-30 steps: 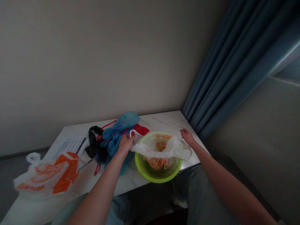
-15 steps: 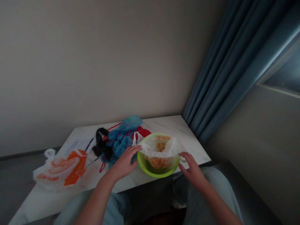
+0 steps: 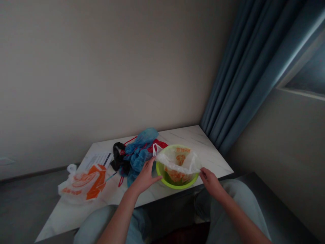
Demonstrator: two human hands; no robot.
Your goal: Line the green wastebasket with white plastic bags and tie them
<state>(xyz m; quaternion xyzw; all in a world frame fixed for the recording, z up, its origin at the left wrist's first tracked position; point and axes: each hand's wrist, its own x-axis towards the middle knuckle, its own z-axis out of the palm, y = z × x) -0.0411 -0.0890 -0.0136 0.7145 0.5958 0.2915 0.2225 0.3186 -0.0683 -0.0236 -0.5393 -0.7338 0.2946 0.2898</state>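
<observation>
A white plastic bag [image 3: 191, 163] with orange print lines a lime-green basin [image 3: 179, 186], its mouth spread over the far part of the rim. My right hand [image 3: 211, 181] pinches the bag's edge at the basin's right side. At the left side, my left hand [image 3: 146, 178] has its thumb spread away from the fingers, and the fingertips are by the bag's left edge near a handle loop [image 3: 155, 148]. Whether they touch the plastic I cannot tell. The near rim of the basin is uncovered.
Left of the basin lie crumpled blue bags [image 3: 142, 149], a black bag [image 3: 118, 156] and a red one [image 3: 162, 144]. Farther left are another orange-and-white bag [image 3: 83, 183] and a printed sheet [image 3: 95, 160] on the marbled table [image 3: 54, 217]. A blue curtain [image 3: 236, 81] hangs at right.
My right hand has closed from spread fingers into a pinch on the bag's edge. My left thumb has spread outward. The view has shifted, so the table sits a little more to the right.
</observation>
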